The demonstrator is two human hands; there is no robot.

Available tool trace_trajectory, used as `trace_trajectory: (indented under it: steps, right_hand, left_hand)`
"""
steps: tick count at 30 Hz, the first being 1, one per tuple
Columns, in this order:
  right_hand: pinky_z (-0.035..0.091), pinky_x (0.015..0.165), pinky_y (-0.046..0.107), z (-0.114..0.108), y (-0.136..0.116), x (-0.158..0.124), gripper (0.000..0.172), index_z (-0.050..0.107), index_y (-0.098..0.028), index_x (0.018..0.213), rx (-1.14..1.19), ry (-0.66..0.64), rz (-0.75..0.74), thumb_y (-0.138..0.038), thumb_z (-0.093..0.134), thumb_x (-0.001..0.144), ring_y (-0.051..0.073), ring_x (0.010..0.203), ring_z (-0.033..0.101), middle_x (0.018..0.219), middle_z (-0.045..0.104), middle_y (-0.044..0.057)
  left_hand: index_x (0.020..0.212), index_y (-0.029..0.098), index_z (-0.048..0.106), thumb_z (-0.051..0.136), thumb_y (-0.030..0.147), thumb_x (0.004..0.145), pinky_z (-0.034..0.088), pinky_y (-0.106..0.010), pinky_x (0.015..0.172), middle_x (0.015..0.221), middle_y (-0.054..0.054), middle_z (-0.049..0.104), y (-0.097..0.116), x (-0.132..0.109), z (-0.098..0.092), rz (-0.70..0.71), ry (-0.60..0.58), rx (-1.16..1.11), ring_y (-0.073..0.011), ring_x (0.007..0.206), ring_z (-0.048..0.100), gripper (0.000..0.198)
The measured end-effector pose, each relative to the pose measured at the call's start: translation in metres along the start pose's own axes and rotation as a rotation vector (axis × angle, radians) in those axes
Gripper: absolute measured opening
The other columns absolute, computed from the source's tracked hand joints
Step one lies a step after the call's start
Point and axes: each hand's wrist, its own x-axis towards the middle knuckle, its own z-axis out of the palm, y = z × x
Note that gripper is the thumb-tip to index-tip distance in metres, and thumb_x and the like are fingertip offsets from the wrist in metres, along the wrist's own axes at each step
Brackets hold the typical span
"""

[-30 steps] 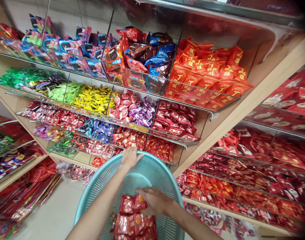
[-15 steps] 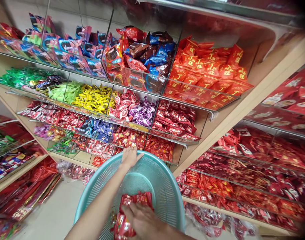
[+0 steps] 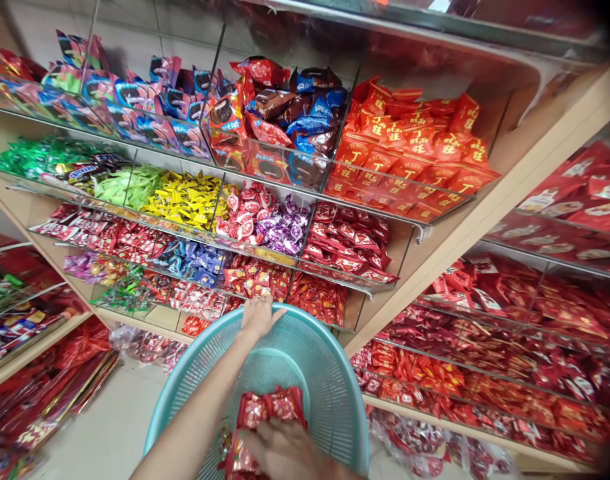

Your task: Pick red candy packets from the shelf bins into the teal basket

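Note:
My left hand grips the far rim of a teal mesh basket, fingers curled over the edge. Inside the basket lies a heap of red candy packets. My right hand rests on top of that heap at the bottom of the view, fingers spread flat over the packets; its lower part runs out of the frame. The basket sits right in front of the lowest candy bin of the shelves.
Slanted wooden shelves with clear dividers hold wrapped sweets: red boxes top right, blue and brown packs, yellow candies, purple and red candies. More red packets fill the shelves at right. Pale floor shows lower left.
My right hand has slid back toward me over the red packets, from the basket's middle to the bottom edge of the view. The left hand has stayed on the rim.

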Motion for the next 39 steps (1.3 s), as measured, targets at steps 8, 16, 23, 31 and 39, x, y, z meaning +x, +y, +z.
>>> trace_trajectory:
  steps: [8, 16, 23, 31, 39]
  right_hand:
    - [0.041, 0.084, 0.032, -0.108, 0.133, 0.024, 0.034, 0.047, -0.019, 0.118, 0.141, 0.421, 0.363, -0.029, 0.039, 0.087, 0.017, 0.091, 0.054, 0.100, 0.059, 0.007]
    - [0.040, 0.087, 0.031, -0.089, 0.238, 0.033, 0.051, 0.050, -0.014, 0.118, 0.313, 0.162, 0.460, -0.011, 0.058, 0.068, 0.019, 0.100, 0.054, 0.109, 0.060, 0.009]
    - [0.043, 0.084, 0.030, -0.081, 0.253, 0.041, 0.054, 0.052, -0.017, 0.118, 0.359, 0.089, 0.505, -0.015, 0.063, 0.065, 0.020, 0.100, 0.056, 0.113, 0.059, 0.009]
    - [0.043, 0.081, 0.029, -0.087, 0.252, 0.041, 0.057, 0.050, -0.012, 0.120, 0.322, 0.052, 0.510, -0.020, 0.064, 0.065, 0.020, 0.096, 0.056, 0.110, 0.059, 0.011]
    - [0.042, 0.069, 0.025, -0.080, 0.257, 0.042, 0.045, 0.058, -0.013, 0.106, 0.347, 0.121, 0.484, -0.028, 0.066, 0.064, 0.016, 0.079, 0.055, 0.091, 0.062, 0.005]
  left_hand:
    - [0.099, 0.013, 0.052, 0.019, 0.063, 0.082, 0.031, -0.038, 0.082, 0.102, -0.014, 0.056, 0.000, 0.001, 0.002, -0.013, 0.019, -0.012, -0.0275, 0.098, 0.048, 0.063]
    - [0.102, 0.013, 0.052, 0.022, 0.063, 0.081, 0.031, -0.038, 0.084, 0.105, -0.015, 0.056, -0.002, 0.001, 0.004, -0.021, 0.020, -0.013, -0.0277, 0.100, 0.048, 0.062]
    - [0.101, 0.014, 0.053, 0.024, 0.064, 0.081, 0.031, -0.038, 0.084, 0.104, -0.015, 0.057, -0.001, 0.000, 0.000, -0.021, 0.006, -0.015, -0.0273, 0.098, 0.049, 0.061]
    - [0.097, 0.013, 0.053, 0.023, 0.061, 0.082, 0.032, -0.039, 0.081, 0.100, -0.014, 0.058, -0.002, 0.000, 0.003, 0.003, 0.046, -0.001, -0.0283, 0.099, 0.048, 0.059]
    - [0.100, 0.013, 0.053, 0.020, 0.061, 0.083, 0.032, -0.038, 0.082, 0.104, -0.015, 0.057, -0.003, -0.001, 0.003, 0.007, 0.034, 0.002, -0.0279, 0.099, 0.048, 0.060]
